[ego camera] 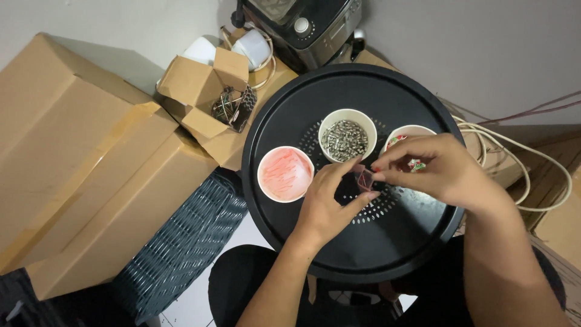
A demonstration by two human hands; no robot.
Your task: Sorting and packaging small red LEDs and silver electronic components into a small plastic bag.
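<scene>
Both hands over the middle of a round black tray (339, 254) with small holes in its centre. Left hand (330, 203) with fingers curled, thumb and fingertips pinched on a small clear plastic bag (365, 180). Right hand (433, 166) also nearly closed, thumb and forefinger pinched on the same bag from the other side; contents of the bag too small to tell. Bag lifted a little above the tray, just in front of the cups.

Three white paper cups on the tray: one with thin red pieces (285, 174) at the left, one full of small silver metal parts (347, 135) in the middle, one with red and green pieces (405, 140) partly hidden behind the right hand.

Left of the tray, an open small cardboard box (203, 91) with dark wire parts inside, beside large closed cardboard boxes (78, 163). Dark woven basket (181, 242) lower left. White cables (532, 175) at the right, a black and silver appliance (308, 27) at the top.
</scene>
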